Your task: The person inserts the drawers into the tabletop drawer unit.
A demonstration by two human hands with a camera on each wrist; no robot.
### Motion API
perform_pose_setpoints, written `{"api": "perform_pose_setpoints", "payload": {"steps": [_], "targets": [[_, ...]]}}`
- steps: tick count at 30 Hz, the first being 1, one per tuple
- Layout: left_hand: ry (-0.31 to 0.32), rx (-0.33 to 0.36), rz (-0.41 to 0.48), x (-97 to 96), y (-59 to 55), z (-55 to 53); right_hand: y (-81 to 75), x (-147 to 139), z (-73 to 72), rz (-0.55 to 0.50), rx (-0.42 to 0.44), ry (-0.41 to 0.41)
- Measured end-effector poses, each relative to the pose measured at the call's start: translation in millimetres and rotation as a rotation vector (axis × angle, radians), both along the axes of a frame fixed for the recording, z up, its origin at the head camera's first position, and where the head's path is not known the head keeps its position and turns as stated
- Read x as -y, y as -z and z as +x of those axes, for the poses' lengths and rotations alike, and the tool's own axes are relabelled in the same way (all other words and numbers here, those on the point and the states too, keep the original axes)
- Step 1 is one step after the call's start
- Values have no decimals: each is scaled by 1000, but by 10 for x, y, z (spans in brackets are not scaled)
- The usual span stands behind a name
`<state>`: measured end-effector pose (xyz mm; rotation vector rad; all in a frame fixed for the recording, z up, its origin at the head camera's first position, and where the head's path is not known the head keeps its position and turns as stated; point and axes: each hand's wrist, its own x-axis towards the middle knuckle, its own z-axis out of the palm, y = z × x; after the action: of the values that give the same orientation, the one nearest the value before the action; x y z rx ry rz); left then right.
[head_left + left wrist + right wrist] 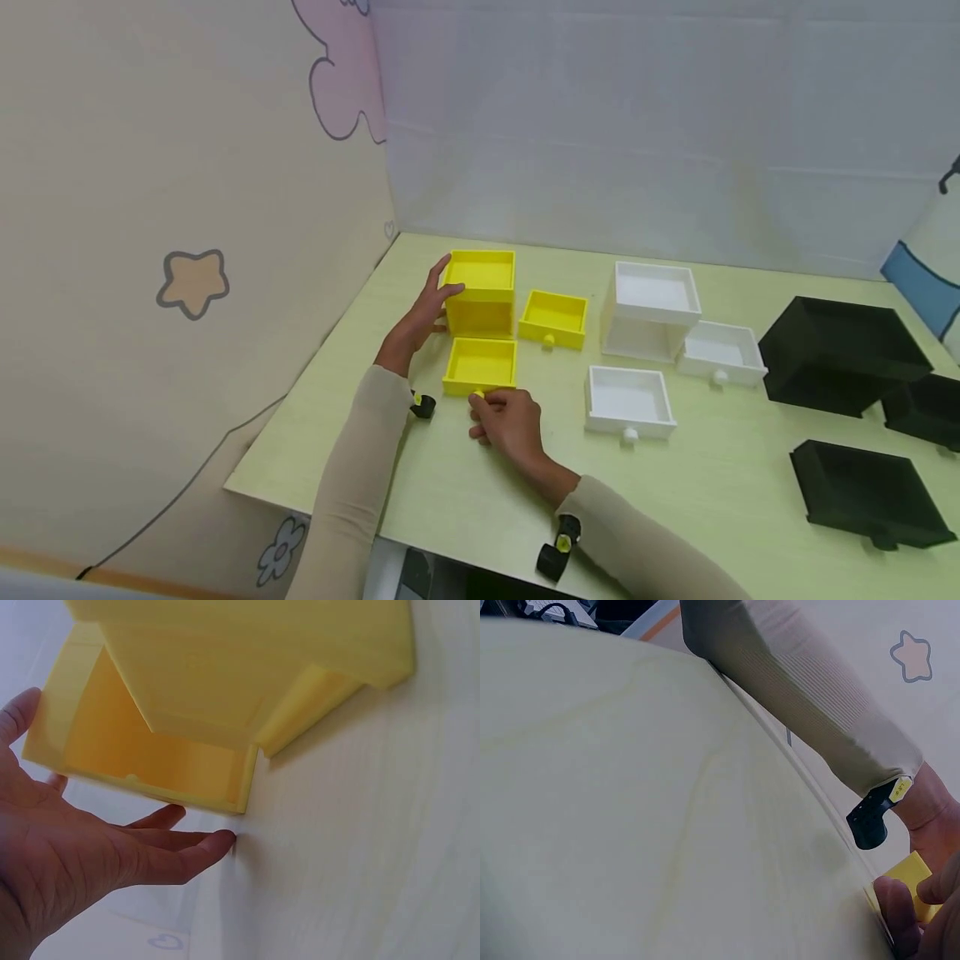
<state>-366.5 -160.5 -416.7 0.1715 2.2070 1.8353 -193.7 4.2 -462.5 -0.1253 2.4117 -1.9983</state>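
In the head view, my left hand (pixel 420 317) rests against the left side of a yellow box-shaped cabinet (pixel 481 275), its thumb near the upper front edge. The left wrist view shows the fairly straight fingers (pixel 187 859) along the side of that cabinet's open compartment. Directly before the cabinet lies a yellow drawer (pixel 480 364), pulled out. My right hand (pixel 513 425) pinches the drawer's small round knob (pixel 477 395) between thumb and fingertips. A second yellow drawer (pixel 553 317), with its own knob, sits just right of the cabinet.
Further right stand a white cabinet (pixel 652 304) and two white drawers, one in front (pixel 628 400) and one beside it (pixel 722 353). A black cabinet (pixel 840 354) and two black drawers (pixel 870 492) occupy the right end. Walls bound the table (pixel 300 450) at left and back.
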Motion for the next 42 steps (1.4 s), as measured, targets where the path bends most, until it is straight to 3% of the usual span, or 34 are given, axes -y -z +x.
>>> {"api": "perform_pose_setpoints", "payload": {"steps": [13, 18, 33, 42], "targets": [[5, -4, 7, -3, 22, -15, 19, 10, 10, 65, -33, 85], [4, -7, 9, -10, 14, -15, 15, 15, 10, 82, -87, 117], [-9, 4, -3, -6, 20, -9, 47, 27, -24, 170, -190, 168], [-12, -5, -8, -14, 21, -3, 29, 41, -25, 172, -205, 190]]}}
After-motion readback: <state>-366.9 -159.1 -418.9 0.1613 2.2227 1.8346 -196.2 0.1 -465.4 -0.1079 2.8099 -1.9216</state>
